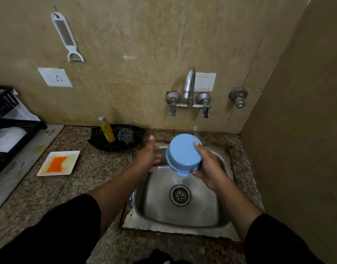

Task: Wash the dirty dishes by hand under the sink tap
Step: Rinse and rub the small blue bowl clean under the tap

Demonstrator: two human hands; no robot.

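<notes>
Head view of a stainless-steel sink (pixel 203 208) set in a speckled granite bench (pixel 83 187). The right hand (pixel 208 165) grips a round light-blue plastic bowl (pixel 182 155), thumb on its flat base and fingers curled under its rim. The bowl is held above the back half of the sink, tilted so that its base faces the camera. It sits below and in front of the curved chrome wall tap (pixel 190 82). A thin stream of water falls from the bowl's lower edge towards the round perforated drain (pixel 180 195).

The left hand (pixel 148 155) is open, fingers straight and thumb raised. It lies over the sink's left rim, just beside the bowl; whether it touches the bowl cannot be told.

Left of the sink, on the bench:
- a square white plate smeared with orange residue (pixel 59 163);
- a shallow black tray (pixel 99 144) against the wall, holding a yellow bottle of dish liquid (pixel 107 131), which leans, and a steel wire scourer (pixel 126 136).

At far left, a black plastic dish rack (pixel 10 128) holds white crockery. A white peeler (pixel 66 36) hangs on the tiled wall above a white socket plate (pixel 55 77).
</notes>
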